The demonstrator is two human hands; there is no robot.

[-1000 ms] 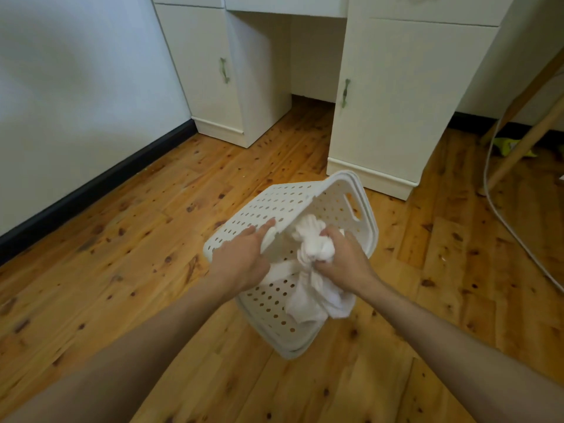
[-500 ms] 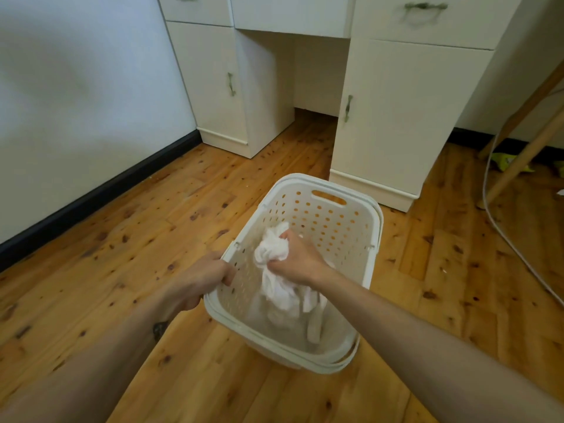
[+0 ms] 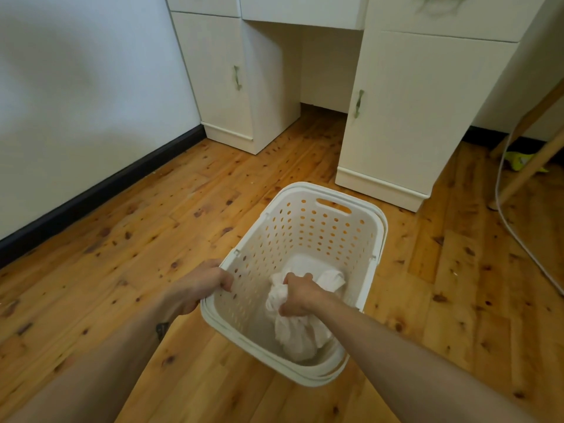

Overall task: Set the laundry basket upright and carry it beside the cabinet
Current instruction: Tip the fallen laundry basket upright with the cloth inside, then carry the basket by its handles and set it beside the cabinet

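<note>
A white perforated laundry basket stands upright on the wooden floor, mouth facing up, a short way in front of the cream cabinet. My left hand grips the basket's near left rim. Inside the basket, my right hand is closed on a bunch of white cloth, which hangs down toward the bottom. More white cloth lies on the basket floor behind my hand.
A grey wall with a black skirting board runs along the left. Between the two cabinet pedestals is a knee gap. On the right stand wooden legs, a white cable and a yellow-green object.
The basket went from tipped on its side to upright on the floor. My left hand shifted from its side wall to the rim. My right hand pushed the cloth down inside.
</note>
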